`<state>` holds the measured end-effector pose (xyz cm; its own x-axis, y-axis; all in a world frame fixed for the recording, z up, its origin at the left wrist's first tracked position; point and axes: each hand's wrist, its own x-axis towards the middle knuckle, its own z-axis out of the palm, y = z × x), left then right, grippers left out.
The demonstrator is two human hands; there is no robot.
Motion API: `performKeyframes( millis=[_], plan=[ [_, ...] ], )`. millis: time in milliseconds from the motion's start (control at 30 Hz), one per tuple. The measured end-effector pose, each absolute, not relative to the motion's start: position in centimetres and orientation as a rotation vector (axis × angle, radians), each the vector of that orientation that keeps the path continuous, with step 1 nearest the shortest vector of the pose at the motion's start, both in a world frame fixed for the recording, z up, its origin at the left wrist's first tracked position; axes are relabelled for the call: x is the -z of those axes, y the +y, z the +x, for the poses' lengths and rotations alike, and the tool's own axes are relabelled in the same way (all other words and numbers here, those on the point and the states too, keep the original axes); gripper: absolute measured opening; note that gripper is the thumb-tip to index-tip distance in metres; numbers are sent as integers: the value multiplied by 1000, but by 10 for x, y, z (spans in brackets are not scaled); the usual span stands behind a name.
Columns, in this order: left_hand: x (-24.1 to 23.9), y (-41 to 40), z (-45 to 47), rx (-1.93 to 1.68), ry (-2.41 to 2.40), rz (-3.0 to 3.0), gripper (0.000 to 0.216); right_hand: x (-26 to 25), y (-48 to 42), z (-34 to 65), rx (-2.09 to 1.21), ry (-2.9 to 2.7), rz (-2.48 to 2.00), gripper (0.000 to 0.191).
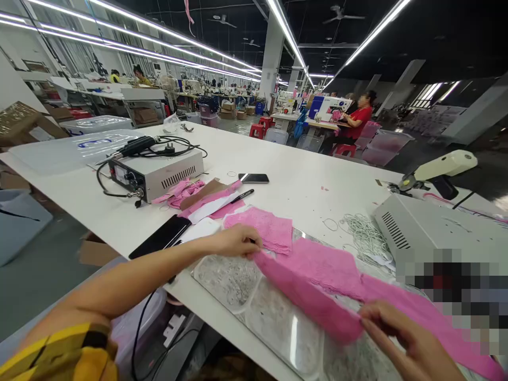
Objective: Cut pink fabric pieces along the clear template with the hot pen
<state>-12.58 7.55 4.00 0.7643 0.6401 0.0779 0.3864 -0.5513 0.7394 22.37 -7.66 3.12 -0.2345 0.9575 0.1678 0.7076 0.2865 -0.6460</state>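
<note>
Yellow-and-black checked cloth sleeve (63,349) foremost, left hand (237,241) and right hand (405,330) hold a long pink fabric strip (307,296), fingers (383,309) clamped on its ends; even tension should limit creases.

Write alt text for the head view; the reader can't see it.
A person's left hand and right hand hold a pink fabric strip between them above a grey panel on a white table. Pink fabric stacks, a phone and pale cord lie nearby; beyond, a co-worker in red sits at a sewing machine.
</note>
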Motion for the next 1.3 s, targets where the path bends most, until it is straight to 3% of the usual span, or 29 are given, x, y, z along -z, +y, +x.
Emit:
performKeyframes(
  millis=[100,333,667,967,1300],
  plan=[
    [-51,127,-117,-522,868,2178,14,-61,-16,227,-569,-1972,-1553,39],
    [-72,196,-150,-913,1090,2277,18,-90,97,187,-24,-1917,-1263,23],
    [-11,148,-195,-526,985,2549,19,16,75,156,-15,-2362,-1106,24],
    [-11,142,-199,-499,1121,2700,21,12,75,149,-107,-2363,-1128,24],
    [-4,60,-163,-385,1088,2850,29,16,82,114,-200,-2321,-1111,29]
  ],
)
